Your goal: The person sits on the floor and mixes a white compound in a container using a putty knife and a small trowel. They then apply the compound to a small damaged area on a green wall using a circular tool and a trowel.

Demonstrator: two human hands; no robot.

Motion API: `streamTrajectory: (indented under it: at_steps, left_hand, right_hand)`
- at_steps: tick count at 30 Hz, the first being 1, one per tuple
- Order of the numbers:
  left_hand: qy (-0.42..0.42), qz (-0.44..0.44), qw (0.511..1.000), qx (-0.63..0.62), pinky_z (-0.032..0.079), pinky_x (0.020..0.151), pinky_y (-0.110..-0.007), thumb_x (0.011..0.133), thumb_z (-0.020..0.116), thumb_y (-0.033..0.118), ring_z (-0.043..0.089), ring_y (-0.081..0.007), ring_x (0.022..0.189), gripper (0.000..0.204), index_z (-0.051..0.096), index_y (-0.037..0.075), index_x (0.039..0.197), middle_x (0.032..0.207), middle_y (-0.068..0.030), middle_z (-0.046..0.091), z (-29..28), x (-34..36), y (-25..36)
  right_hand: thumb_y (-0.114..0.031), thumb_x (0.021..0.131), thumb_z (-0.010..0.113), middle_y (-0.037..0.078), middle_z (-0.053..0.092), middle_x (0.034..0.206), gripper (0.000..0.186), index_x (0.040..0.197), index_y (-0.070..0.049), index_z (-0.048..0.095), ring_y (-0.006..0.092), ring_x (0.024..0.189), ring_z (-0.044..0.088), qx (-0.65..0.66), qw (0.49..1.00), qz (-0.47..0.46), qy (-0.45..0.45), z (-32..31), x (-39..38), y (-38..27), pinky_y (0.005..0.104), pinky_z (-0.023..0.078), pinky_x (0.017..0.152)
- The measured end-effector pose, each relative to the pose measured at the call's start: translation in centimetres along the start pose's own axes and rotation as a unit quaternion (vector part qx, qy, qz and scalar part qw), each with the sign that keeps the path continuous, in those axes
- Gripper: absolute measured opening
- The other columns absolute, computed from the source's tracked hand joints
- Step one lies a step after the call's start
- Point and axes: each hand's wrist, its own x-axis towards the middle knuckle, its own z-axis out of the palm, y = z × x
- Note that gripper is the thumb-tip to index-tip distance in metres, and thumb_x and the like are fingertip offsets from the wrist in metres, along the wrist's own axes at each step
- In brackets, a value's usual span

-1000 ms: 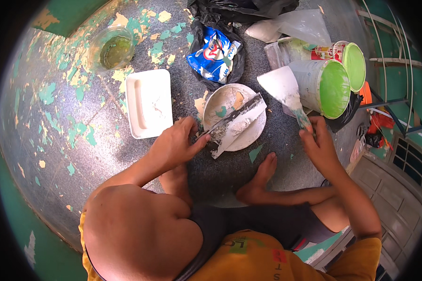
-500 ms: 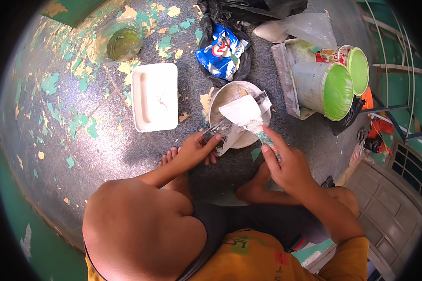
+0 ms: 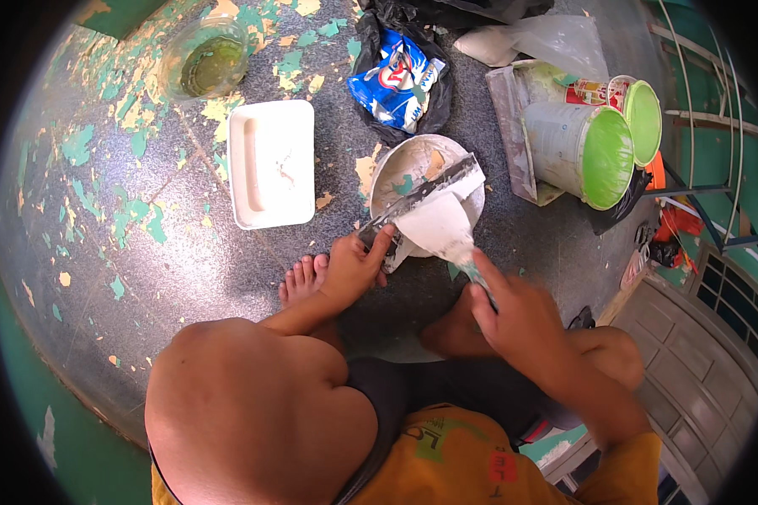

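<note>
My left hand [image 3: 355,265] is closed on one end of a wide, putty-smeared scraper [image 3: 421,195], held slantwise over a white bowl [image 3: 382,175]. In my right hand [image 3: 518,311] is the handle of a putty knife [image 3: 436,225], its broad blade coated in white putty. The knife's blade lies against the wide scraper, or just over it; which one I cannot tell. Inside the bowl, white residue and a few green and cream paint flakes show. The scraper and the knife hide the bowl's near side.
Left of the bowl sits a white rectangular tray [image 3: 237,189] with white residue. Beyond are a clear tub of liquid [image 3: 210,67] and a blue packet [image 3: 396,80] in black plastic. Green-topped buckets [image 3: 556,151] lie tipped at right. Paint flakes [image 3: 77,145] litter the floor.
The wide scraper has turned so its dark edge shows lengthwise across the bowl. The putty knife has come down against it. My right hand is slightly blurred.
</note>
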Motion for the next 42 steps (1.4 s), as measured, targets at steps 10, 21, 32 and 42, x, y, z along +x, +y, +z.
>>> streamTrajectory:
  at_steps: [10, 21, 32, 42]
  left_hand:
    - [-0.017, 0.01, 1.0, -0.002, 0.041, 0.037, -0.025, 0.098, 0.06, 0.045, 0.055, -0.0112, 0.038, 0.06, 0.064, -0.001, 0.059, 0.047, -0.0072, 0.059, -0.3, 0.3, -0.2]
    - [-0.015, 0.025, 0.999, -0.016, 0.041, 0.036, -0.027, 0.099, 0.059, 0.044, 0.055, -0.0118, 0.037, 0.057, 0.065, 0.0, 0.063, 0.047, -0.0073, 0.059, 0.1, 0.2, 0.0]
    - [0.028, 0.025, 0.999, 0.031, 0.043, 0.037, -0.029, 0.097, 0.061, 0.043, 0.057, -0.0143, 0.036, 0.062, 0.059, -0.001, 0.054, 0.042, -0.0083, 0.056, 0.2, 0.2, -0.4]
    - [0.032, 0.017, 0.999, 0.005, 0.041, 0.034, -0.028, 0.096, 0.065, 0.041, 0.056, -0.0147, 0.035, 0.061, 0.056, 0.002, 0.05, 0.042, -0.0079, 0.055, 0.7, 0.5, -0.9]
  right_hand:
    - [-0.018, 0.093, 0.061, 0.02, 0.063, 0.1, 0.049, 0.14, -0.01, 0.051, 0.0385, 0.083, 0.067, 0.049, 0.993, -0.012, 0.103, -3.0, 3.0, 1.8, 0.0479, 0.053, 0.068]
    - [-0.026, 0.097, 0.056, 0.014, 0.057, 0.084, 0.046, 0.141, -0.015, 0.053, 0.0313, 0.062, 0.066, -0.146, 0.988, -0.047, 0.002, 1.5, 5.8, -0.5, 0.0409, 0.055, 0.055]
    - [-0.028, 0.097, 0.056, 0.012, 0.056, 0.082, 0.049, 0.145, -0.016, 0.049, 0.027, 0.058, 0.065, -0.171, 0.985, -0.02, -0.013, 2.2, 2.6, -1.1, 0.0379, 0.054, 0.051]
    - [-0.029, 0.096, 0.058, 0.012, 0.056, 0.084, 0.051, 0.145, -0.019, 0.048, 0.0267, 0.058, 0.064, -0.144, 0.989, 0.001, 0.033, 1.9, 1.8, -0.2, 0.0391, 0.053, 0.051]
